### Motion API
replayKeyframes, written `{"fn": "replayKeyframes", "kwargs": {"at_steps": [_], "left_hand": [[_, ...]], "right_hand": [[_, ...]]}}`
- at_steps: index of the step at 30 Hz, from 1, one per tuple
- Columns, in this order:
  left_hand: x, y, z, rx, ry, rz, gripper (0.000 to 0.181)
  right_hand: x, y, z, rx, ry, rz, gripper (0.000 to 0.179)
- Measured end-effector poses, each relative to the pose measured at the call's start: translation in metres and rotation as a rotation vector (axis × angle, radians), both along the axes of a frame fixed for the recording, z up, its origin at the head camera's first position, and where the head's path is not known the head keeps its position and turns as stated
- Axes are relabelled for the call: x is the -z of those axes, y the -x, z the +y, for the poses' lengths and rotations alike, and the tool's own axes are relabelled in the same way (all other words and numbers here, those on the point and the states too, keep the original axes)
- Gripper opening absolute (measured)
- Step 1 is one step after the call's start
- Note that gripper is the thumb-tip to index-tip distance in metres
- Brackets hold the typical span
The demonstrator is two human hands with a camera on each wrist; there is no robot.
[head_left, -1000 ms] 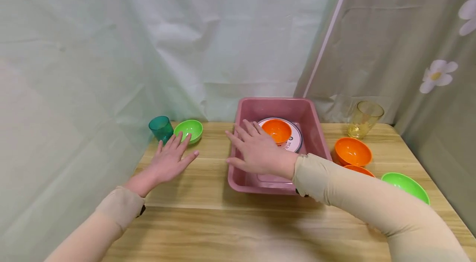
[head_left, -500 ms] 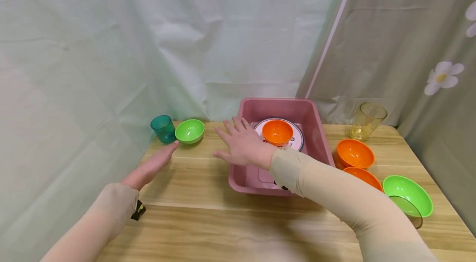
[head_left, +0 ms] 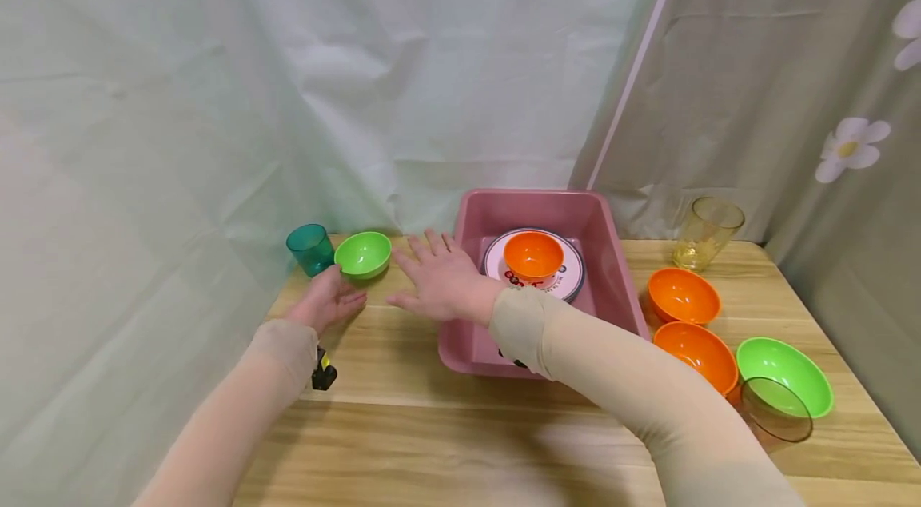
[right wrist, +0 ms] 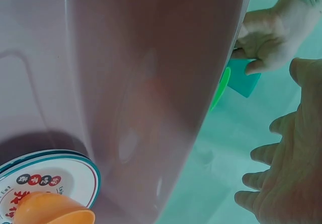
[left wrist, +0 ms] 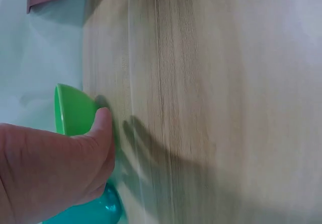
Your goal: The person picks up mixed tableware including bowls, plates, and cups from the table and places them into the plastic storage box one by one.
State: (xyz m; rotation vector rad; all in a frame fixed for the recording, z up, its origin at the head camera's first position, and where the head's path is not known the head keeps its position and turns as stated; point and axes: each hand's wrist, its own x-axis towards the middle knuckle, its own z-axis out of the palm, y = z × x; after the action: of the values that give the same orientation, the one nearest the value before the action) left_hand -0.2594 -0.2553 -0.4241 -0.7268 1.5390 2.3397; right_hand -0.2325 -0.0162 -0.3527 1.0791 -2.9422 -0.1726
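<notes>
My left hand (head_left: 328,301) is at the near side of a small green bowl (head_left: 363,254), palm turned toward the right. In the left wrist view the thumb (left wrist: 103,126) overlaps the bowl's side, and the other fingers are mostly hidden behind it. A teal cup (head_left: 311,249) stands just left of the bowl, close to the same hand. My right hand (head_left: 440,279), fingers spread and straight, hovers by the left wall of a pink tub (head_left: 475,363). Inside the tub, an orange bowl (head_left: 533,254) sits on stacked white plates (head_left: 496,257).
Right of the tub are two orange bowls (head_left: 683,295), a larger green bowl (head_left: 784,367), a yellowish glass (head_left: 708,231) and a brownish clear glass (head_left: 775,423) partly behind the right sleeve. Curtains (head_left: 460,75) hang behind and beside the wooden table (head_left: 403,443).
My left hand has moved forward and right to the small green bowl, turning its palm inward. My right hand has moved left from over the tub to its left edge.
</notes>
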Motion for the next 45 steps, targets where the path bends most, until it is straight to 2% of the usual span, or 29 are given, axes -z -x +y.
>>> {"fn": "replayKeyframes", "kwargs": {"at_steps": [8,20,27,38,45], "left_hand": [[0.007,0.014,0.011,-0.126,0.003,-0.006,0.059],[0.011,0.020,0.024,-0.127,-0.041,-0.011,0.062],[0.011,0.023,0.024,-0.179,-0.071,-0.023,0.063],[0.016,0.029,0.023,-0.200,0.003,-0.041,0.058],[0.017,0.031,0.022,-0.217,-0.009,-0.053,0.057]], "right_hand": [[0.003,0.000,-0.003,0.008,-0.021,-0.003,0.081],[0.008,0.009,-0.001,0.030,-0.029,0.004,0.081],[0.011,0.017,-0.001,0.038,-0.009,0.008,0.081],[0.015,0.027,-0.006,0.032,0.028,0.020,0.080],[0.017,0.024,-0.009,0.018,0.025,0.008,0.081]]}}
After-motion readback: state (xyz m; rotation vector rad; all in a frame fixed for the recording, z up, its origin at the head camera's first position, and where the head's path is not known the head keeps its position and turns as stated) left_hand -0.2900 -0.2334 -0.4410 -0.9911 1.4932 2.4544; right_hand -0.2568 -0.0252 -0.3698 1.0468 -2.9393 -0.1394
